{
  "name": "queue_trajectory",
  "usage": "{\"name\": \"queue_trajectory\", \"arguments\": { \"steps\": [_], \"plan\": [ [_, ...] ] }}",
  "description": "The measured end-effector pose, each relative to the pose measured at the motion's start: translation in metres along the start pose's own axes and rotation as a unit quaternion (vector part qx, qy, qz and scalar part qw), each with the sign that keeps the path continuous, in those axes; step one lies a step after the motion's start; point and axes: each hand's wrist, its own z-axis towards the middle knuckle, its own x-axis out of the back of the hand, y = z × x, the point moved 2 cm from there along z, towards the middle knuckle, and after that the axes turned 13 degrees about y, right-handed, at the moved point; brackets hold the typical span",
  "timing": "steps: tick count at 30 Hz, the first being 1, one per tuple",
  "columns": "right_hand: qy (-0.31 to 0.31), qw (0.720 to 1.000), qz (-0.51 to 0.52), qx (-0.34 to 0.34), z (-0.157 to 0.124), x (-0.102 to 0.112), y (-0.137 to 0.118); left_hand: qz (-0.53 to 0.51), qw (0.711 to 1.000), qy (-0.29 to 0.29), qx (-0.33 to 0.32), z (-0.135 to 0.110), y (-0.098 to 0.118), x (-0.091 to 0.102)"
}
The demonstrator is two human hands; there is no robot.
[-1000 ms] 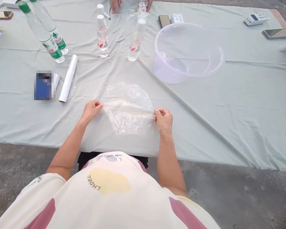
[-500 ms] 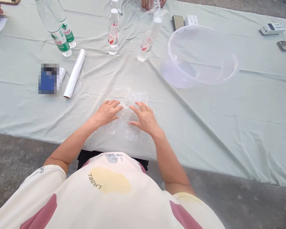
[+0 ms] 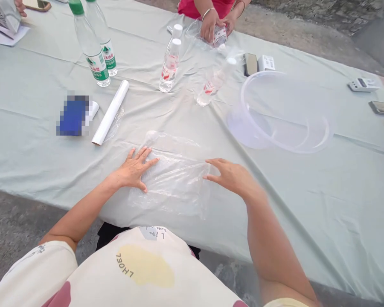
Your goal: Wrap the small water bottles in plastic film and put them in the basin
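Observation:
A clear plastic bag [image 3: 176, 177] lies flat on the pale green cloth [image 3: 307, 192] right in front of me. My left hand [image 3: 135, 169] rests flat on the bag's left side, fingers spread and open. My right hand [image 3: 232, 175] lies at the bag's right edge, fingers stretched out and open, holding nothing. The bag is spread wide between the two hands.
A white roll [image 3: 110, 112] and a blurred blue item [image 3: 73, 115] lie to the left. Green-capped bottles [image 3: 92, 47] and small water bottles [image 3: 169, 64] stand farther back. A clear plastic basin [image 3: 281, 115] sits to the right. Across the cloth another person's hands [image 3: 211, 25] hold a bottle.
My hands let go of the bag's corners, pressed it down side by side, then slid apart over it, flattening it. The view tilted up.

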Motion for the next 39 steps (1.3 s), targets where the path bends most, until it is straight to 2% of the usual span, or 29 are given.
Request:
{"name": "queue_trajectory", "arguments": {
  "steps": [2,5,8,10,12,14,17,19,21,22,24,25,26,29,31,33,35,39],
  "plan": [
    [0.072,0.994,0.078,-0.016,0.043,0.017,-0.016,0.000,1.000,-0.003,0.001,0.001,0.001,-0.002],
    [0.164,0.956,0.242,-0.011,0.138,0.028,-0.045,-0.002,1.000,0.001,0.001,0.003,0.003,-0.005],
    [0.229,0.913,0.335,-0.023,0.248,0.019,-0.069,-0.007,1.000,0.019,-0.007,0.003,0.003,-0.007],
    [0.253,0.903,0.344,-0.049,0.309,0.006,-0.082,-0.012,0.999,0.037,-0.014,0.002,0.003,-0.009],
    [0.262,0.896,0.353,-0.071,0.346,-0.003,-0.097,-0.015,0.999,0.050,-0.015,0.002,0.001,-0.011],
    [0.253,0.896,0.348,-0.113,0.358,-0.006,-0.111,-0.016,0.998,0.052,-0.012,0.002,0.000,-0.013],
    [0.248,0.892,0.343,-0.159,0.335,0.004,-0.124,-0.024,0.998,0.053,-0.010,0.001,-0.002,-0.015],
    [0.260,0.881,0.365,-0.152,0.299,0.018,-0.127,-0.032,0.997,0.065,-0.009,0.001,-0.002,-0.016],
    [0.242,0.861,0.431,-0.122,0.250,0.031,-0.125,-0.042,0.996,0.076,-0.007,0.000,-0.003,-0.017],
    [0.205,0.841,0.491,-0.099,0.222,0.035,-0.125,-0.047,0.996,0.080,-0.007,0.000,-0.004,-0.018],
    [0.080,0.791,0.605,-0.044,0.161,0.033,-0.126,-0.061,0.994,0.086,-0.007,0.000,-0.005,-0.020],
    [0.034,0.765,0.641,-0.051,0.131,0.027,-0.127,-0.067,0.994,0.090,-0.008,-0.001,-0.006,-0.021],
    [-0.002,0.754,0.653,-0.071,0.103,0.017,-0.127,-0.073,0.993,0.095,-0.009,-0.001,-0.006,-0.022],
    [-0.073,0.762,0.625,-0.152,0.039,-0.026,-0.127,-0.086,0.991,0.102,-0.013,-0.002,-0.007,-0.022],
    [-0.073,0.779,0.595,-0.186,0.019,-0.053,-0.126,-0.094,0.990,0.104,-0.016,-0.003,-0.007,-0.022],
    [-0.045,0.801,0.565,-0.195,0.014,-0.069,-0.126,-0.100,0.989,0.104,-0.016,-0.004,-0.007,-0.020],
    [-0.024,0.820,0.539,-0.188,0.015,-0.075,-0.127,-0.101,0.990,0.102,-0.015,-0.006,-0.007,-0.019],
    [-0.019,0.865,0.472,-0.171,0.014,-0.071,-0.133,-0.097,0.989,0.106,-0.016,-0.008,-0.007,-0.017]
  ]
}}
